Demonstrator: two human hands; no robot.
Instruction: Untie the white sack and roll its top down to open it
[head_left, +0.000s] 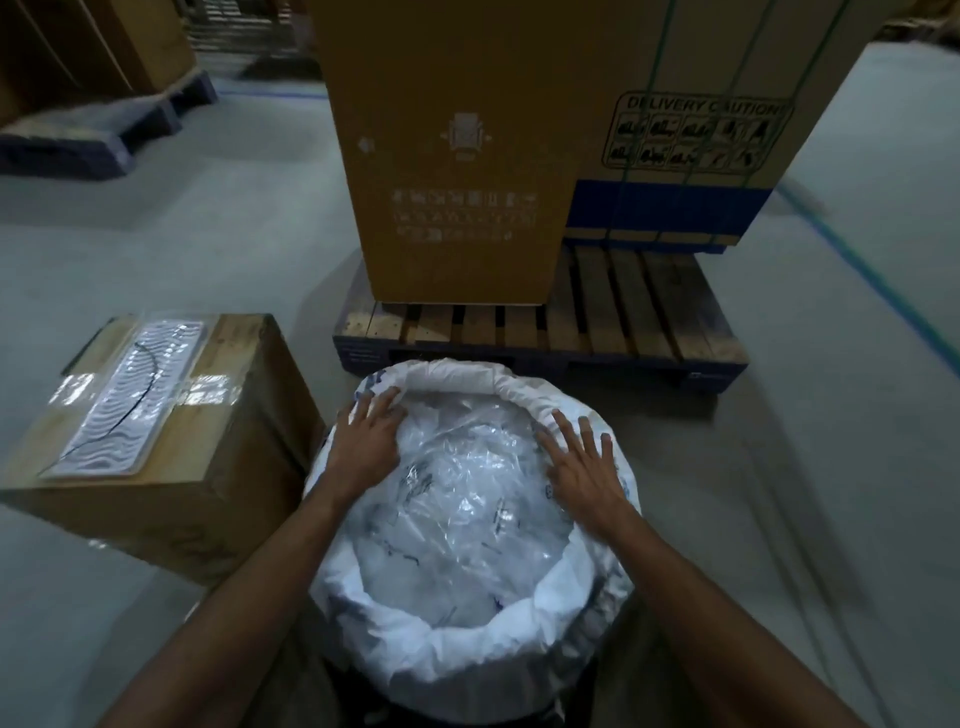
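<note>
Both your forearms reach in from the near edge, and your left hand (366, 441) lies flat, fingers spread, on the far-left rim of the white sack (467, 654). Your right hand (584, 467) presses the right rim, fingers splayed too. Sack's on the floor (208, 234) right in front of you, untied, top rolled into a thick collar all round. Looks nearly done. Crinkled clear plastic (457, 509) shows inside.
</note>
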